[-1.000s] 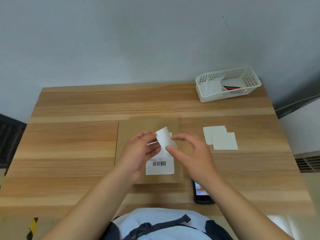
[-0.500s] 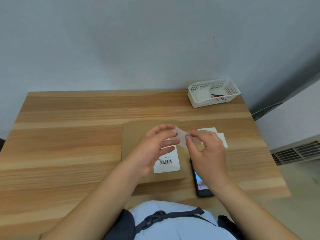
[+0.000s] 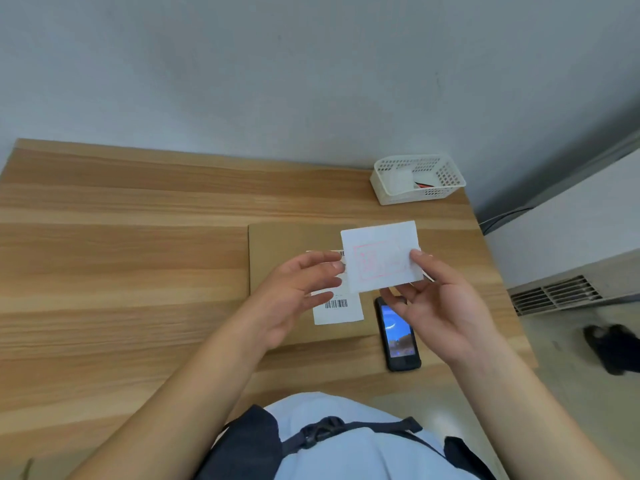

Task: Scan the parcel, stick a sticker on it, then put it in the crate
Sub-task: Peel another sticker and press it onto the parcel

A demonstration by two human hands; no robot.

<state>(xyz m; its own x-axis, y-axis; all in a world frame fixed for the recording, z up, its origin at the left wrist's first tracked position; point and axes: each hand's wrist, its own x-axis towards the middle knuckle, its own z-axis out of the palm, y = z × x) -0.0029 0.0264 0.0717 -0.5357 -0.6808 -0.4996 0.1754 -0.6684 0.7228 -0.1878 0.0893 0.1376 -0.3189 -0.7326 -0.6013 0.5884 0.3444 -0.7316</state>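
A flat brown parcel (image 3: 284, 247) lies on the wooden table (image 3: 121, 254), with a white barcode label (image 3: 337, 308) on its near right part. Above it I hold a white sticker (image 3: 381, 259) with a faint red print showing through. My left hand (image 3: 298, 289) pinches the sticker's left edge and my right hand (image 3: 440, 306) grips its right edge. A black handheld scanner (image 3: 398, 336) with a lit screen lies on the table just right of the parcel, partly under my right hand.
A white perforated basket (image 3: 417, 180) holding papers stands at the table's far right corner. The table's right edge runs close to my right hand; beyond it are the floor, a wall vent (image 3: 554, 294) and a dark object (image 3: 609, 351).
The sticker has gone from a curled, half-peeled strip to a flat sheet held up between both hands. The view has swung right, so the loose stickers on the table are now hidden.
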